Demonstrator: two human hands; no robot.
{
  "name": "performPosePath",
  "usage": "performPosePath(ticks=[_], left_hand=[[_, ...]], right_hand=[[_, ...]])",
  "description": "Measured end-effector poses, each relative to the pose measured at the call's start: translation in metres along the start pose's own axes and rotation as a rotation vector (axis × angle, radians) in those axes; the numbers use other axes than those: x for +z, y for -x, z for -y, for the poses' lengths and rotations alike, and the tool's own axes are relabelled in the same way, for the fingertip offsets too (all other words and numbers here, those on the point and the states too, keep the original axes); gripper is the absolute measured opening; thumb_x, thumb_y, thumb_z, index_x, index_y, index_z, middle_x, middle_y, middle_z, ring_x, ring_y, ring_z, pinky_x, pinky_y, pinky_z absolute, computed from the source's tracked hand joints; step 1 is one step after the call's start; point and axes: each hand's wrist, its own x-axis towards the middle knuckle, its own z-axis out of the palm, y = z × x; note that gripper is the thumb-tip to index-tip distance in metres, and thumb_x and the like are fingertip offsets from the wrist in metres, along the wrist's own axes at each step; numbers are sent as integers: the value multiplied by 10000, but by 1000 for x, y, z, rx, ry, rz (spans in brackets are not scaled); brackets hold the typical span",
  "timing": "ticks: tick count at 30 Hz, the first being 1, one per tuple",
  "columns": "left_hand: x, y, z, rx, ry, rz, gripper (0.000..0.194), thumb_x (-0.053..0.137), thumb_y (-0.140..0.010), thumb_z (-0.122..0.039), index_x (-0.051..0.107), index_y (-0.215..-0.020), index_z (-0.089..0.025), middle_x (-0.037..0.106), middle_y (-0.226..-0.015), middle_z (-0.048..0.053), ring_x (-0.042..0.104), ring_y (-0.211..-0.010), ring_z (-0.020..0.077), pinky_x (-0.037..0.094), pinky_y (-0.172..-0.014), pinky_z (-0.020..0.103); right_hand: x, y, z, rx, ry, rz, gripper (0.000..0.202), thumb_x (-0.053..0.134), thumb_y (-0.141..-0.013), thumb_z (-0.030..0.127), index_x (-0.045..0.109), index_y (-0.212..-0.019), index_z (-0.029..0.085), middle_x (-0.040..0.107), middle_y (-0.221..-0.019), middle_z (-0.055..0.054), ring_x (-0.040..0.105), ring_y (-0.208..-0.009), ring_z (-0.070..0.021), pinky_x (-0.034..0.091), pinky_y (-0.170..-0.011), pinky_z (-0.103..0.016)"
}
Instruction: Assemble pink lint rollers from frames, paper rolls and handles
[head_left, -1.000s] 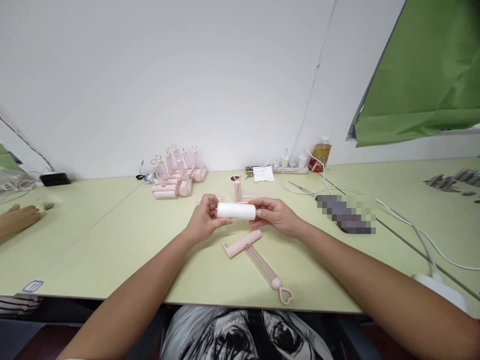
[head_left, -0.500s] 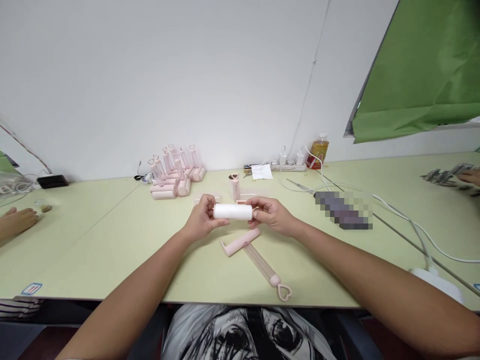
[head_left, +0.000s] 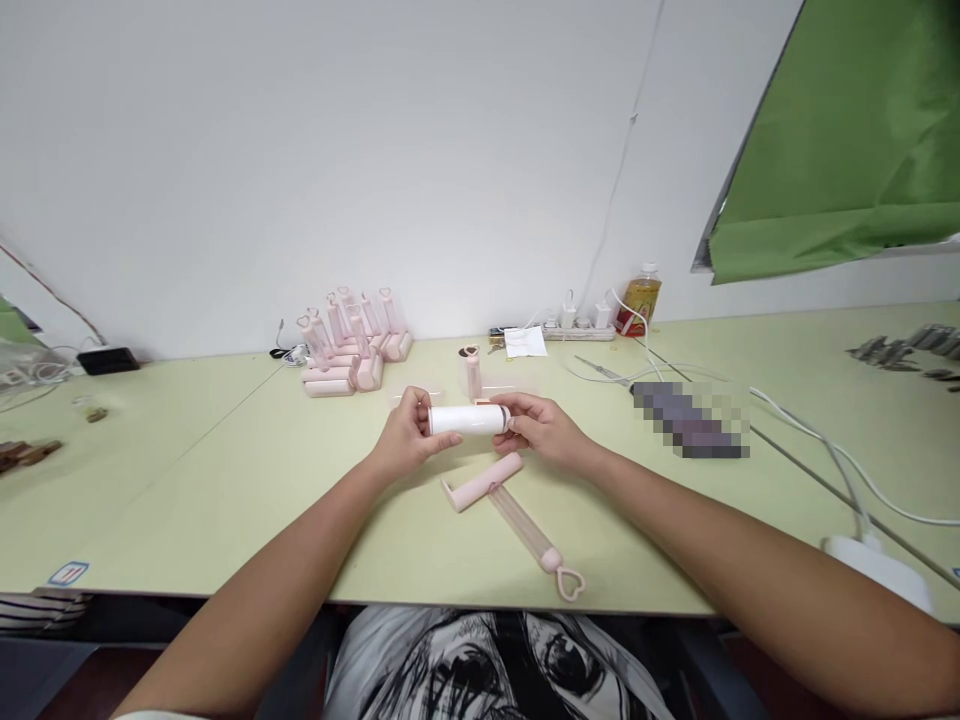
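Note:
A white lint roller refill (head_left: 466,420) is held level above the table, with a dark ring near its right end. My left hand (head_left: 411,432) grips its left end between thumb and fingers. At the other end, my right hand (head_left: 538,430) has its fingers and thumb closed on the rim. Just below lies a pink lint roller frame (head_left: 486,484) with a clear handle (head_left: 525,522) ending in a pink heart loop (head_left: 570,582). Behind my hands another pink heart-topped handle (head_left: 473,375) stands upright, partly hidden lower down.
Several pink lint rollers (head_left: 330,377) stand grouped against the wall. A power strip (head_left: 581,334), a white paper (head_left: 526,342) and a drink bottle (head_left: 640,302) are at the back. White cables (head_left: 814,432) and a blurred-out dark object (head_left: 686,422) lie to the right.
The refill has turned slightly, and the dark ring at its right end now shows. Other people's hands at the far left and far right edges have gone out of view.

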Motion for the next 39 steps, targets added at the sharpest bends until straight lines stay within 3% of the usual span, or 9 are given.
performPosePath(ticks=[5, 9, 13, 17, 20, 23, 27, 32, 39], left_hand=[[2, 0, -2, -21, 14, -58, 560, 773, -659, -413, 292, -880, -230, 485, -660, -95, 478, -486, 59, 393, -421, 169], [4, -1, -2, -40, 39, -89, 562, 775, -651, -412, 295, -876, -226, 469, -668, -99, 473, -491, 50, 441, -417, 177], [4, -1, 0, -55, 66, -80, 567, 784, -634, -403, 300, -866, -222, 437, -666, -106, 465, -485, 41, 460, -413, 179], [7, 0, -3, -61, 87, -67, 569, 781, -637, -409, 289, -855, -225, 459, -648, -111, 500, -457, 50, 441, -409, 175], [9, 0, -8, -84, 71, -82, 569, 765, -650, -441, 279, -855, -229, 495, -628, -107, 546, -448, 80, 390, -390, 164], [10, 0, -10, -121, 23, -102, 566, 751, -657, -470, 279, -860, -233, 497, -618, -105, 558, -450, 98, 360, -387, 168], [8, -2, -1, -163, -69, -63, 509, 715, -698, -484, 308, -861, -226, 453, -617, -110, 449, -422, 61, 302, -409, 176], [5, -4, 10, -84, -181, 11, 445, 698, -724, -455, 350, -869, -219, 429, -663, -87, 411, -559, 85, 303, -506, 201], [-8, -3, -2, -60, -468, 70, 180, 487, -863, -382, 422, -843, -215, 497, -690, -39, 448, -619, 143, 324, -577, 257]], right_hand=[[1, -1, 2, 56, -157, -69, 278, 596, -792, 186, 637, -1066, 184, 683, -823, -46, 697, -685, -157, 608, -677, -321], [1, 0, 5, 55, -223, -51, 221, 586, -774, 151, 655, -983, 171, 678, -848, -57, 694, -740, -167, 598, -672, -312], [1, 0, 3, 63, -221, -18, 143, 652, -764, 209, 671, -897, 159, 642, -743, -28, 658, -698, -140, 570, -617, -264], [3, 1, 0, 60, -173, -23, 262, 753, -701, 284, 674, -914, 155, 658, -750, -22, 634, -672, -124, 550, -612, -251], [4, 0, -3, 22, -117, -38, 282, 791, -658, 337, 650, -813, 147, 667, -703, -12, 619, -603, -114, 528, -605, -255], [3, 0, -4, 2, -52, -57, 317, 798, -638, 392, 614, -719, 147, 657, -647, -3, 604, -550, -111, 506, -585, -263], [2, -1, -4, -35, -18, -109, 341, 799, -626, 427, 610, -705, 154, 658, -654, -5, 605, -555, -120, 513, -593, -279], [0, -1, 2, -63, -24, -205, 329, 806, -617, 416, 601, -686, 169, 678, -679, -30, 656, -648, -161, 540, -630, -292], [-6, -4, 3, -86, -37, -303, 325, 806, -603, 405, 600, -682, 166, 671, -639, -17, 623, -549, -130, 529, -595, -283]])
